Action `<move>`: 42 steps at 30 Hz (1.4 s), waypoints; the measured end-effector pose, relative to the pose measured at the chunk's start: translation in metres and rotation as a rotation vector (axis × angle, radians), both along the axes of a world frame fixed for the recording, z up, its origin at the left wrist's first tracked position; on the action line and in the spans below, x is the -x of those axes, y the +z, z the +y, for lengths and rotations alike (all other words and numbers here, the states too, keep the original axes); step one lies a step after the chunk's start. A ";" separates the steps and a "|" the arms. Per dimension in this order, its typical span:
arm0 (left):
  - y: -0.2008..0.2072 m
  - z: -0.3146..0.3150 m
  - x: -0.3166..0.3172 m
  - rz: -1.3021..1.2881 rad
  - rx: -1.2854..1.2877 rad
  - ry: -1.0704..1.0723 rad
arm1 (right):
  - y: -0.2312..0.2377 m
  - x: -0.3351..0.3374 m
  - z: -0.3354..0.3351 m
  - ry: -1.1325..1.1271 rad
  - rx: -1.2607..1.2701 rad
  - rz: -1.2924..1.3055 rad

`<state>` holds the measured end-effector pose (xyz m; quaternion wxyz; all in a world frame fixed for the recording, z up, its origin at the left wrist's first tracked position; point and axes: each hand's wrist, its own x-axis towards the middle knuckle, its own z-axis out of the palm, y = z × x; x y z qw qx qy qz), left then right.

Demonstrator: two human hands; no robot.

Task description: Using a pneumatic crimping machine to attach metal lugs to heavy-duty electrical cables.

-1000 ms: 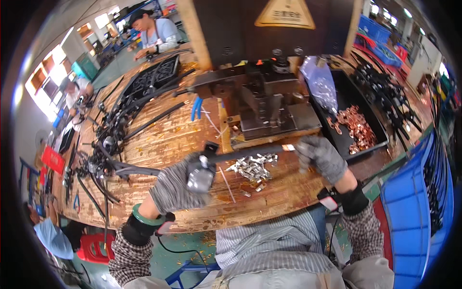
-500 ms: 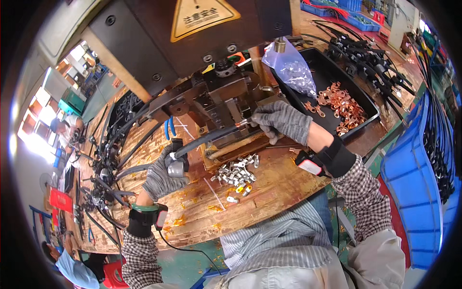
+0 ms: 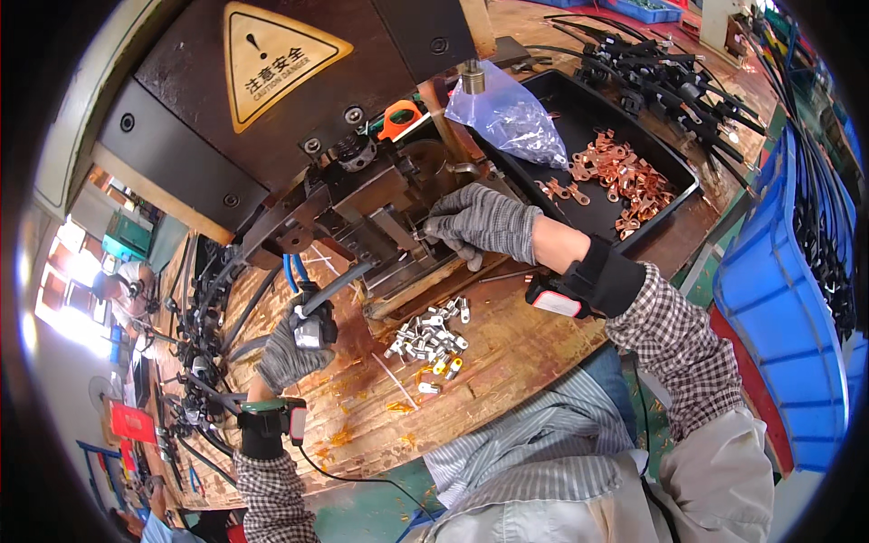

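Observation:
My left hand, in a grey knit glove, is closed round a thick black cable. The cable slants up to the right, its far end close to the lower front of the dark metal press. My right hand, gloved the same way, reaches to the press die with thumb and forefinger pinched together. A small silvery piece shows at those fingertips; its exact shape is too small to tell. Below the press lies a loose heap of silvery cable lugs on the wooden bench.
A black tray at the right holds copper lugs and a clear bag of small metal parts. Bundled black cables lie behind it, and more cables along the left. A blue bin stands at far right.
The cable has been drawn back left, away from the die and my right fingers. My right hand stays at the die. The whole view has shifted and tilted.

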<state>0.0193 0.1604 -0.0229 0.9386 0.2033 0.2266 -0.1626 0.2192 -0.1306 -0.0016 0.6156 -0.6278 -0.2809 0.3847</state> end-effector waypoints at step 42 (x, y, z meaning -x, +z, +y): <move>0.085 -0.129 0.098 1.103 2.804 0.423 | 0.038 0.109 -0.112 0.088 0.233 -0.542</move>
